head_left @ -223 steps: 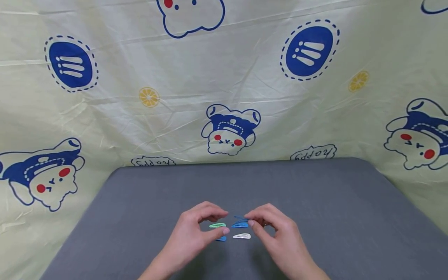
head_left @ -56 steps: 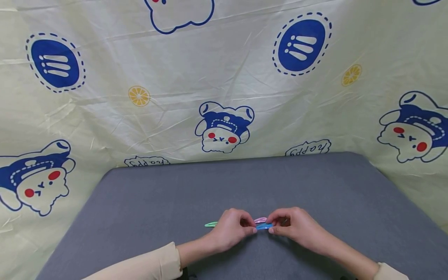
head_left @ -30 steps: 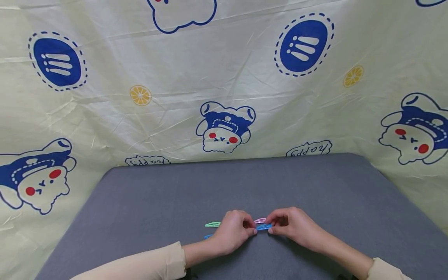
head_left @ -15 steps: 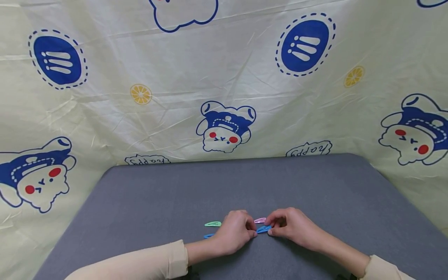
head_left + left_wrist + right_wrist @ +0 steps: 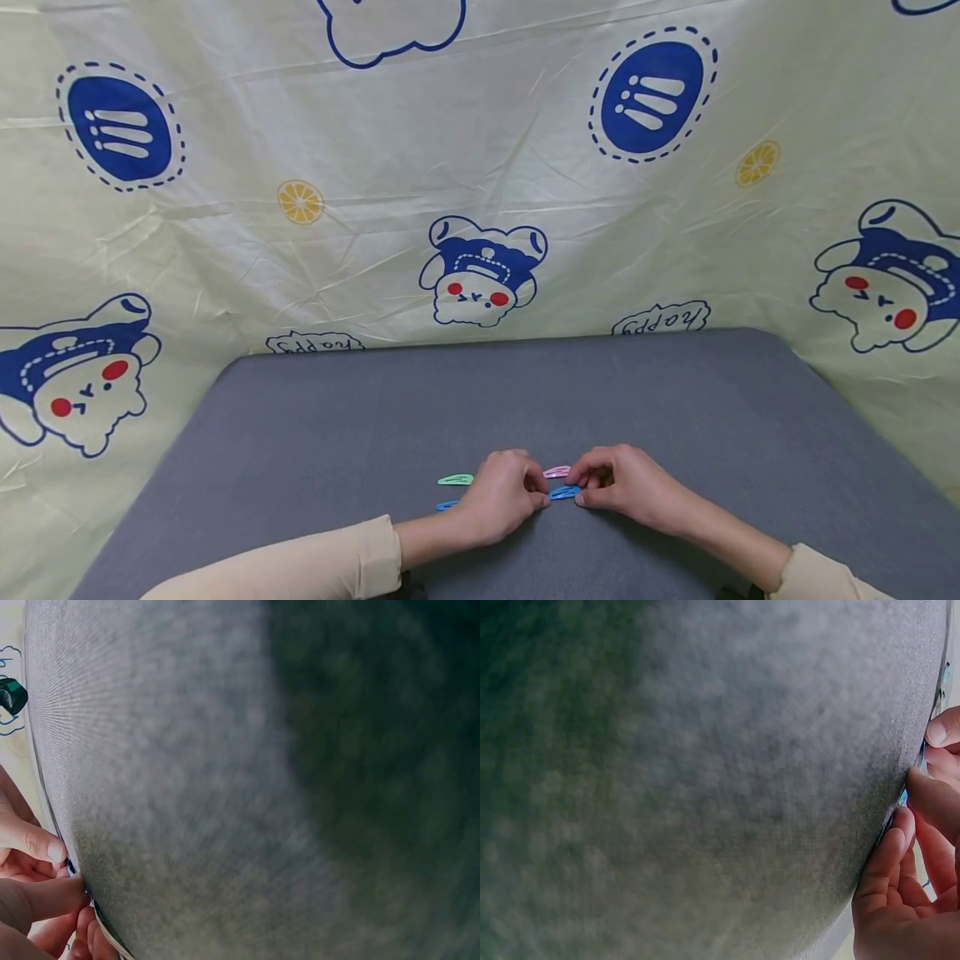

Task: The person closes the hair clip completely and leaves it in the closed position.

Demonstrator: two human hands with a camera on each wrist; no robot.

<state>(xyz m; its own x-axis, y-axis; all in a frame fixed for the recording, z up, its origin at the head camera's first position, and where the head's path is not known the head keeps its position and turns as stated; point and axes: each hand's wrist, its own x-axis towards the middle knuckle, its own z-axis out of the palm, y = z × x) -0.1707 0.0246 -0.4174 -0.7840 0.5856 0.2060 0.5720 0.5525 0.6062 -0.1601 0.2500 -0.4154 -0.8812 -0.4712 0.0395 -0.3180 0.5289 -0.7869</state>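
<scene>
In the head view, a blue snap hair clip (image 5: 564, 493) lies low over the grey table between my two hands. My left hand (image 5: 501, 495) pinches its left end with thumb and fingertips. The right hand (image 5: 636, 487) holds the other end between thumb and index finger. Just behind it is a pink hair clip (image 5: 557, 472), close to the right fingertips. A green hair clip (image 5: 455, 480) lies left of my left hand. Below that one, a second blue hair clip (image 5: 447, 506) is partly covered by the left hand. Both wrist views show the fingertips at the frame edge, the held clip barely visible.
The grey table (image 5: 360, 417) stretches out around the hands. Behind it hangs a pale printed cloth (image 5: 390, 150) with cartoon bears, reaching down along both sides of the table.
Over the last second the held blue clip has come slightly nearer and away from the pink one. Earlier, the hands were farther apart, the right one holding a blue clip, and a white clip showed.
</scene>
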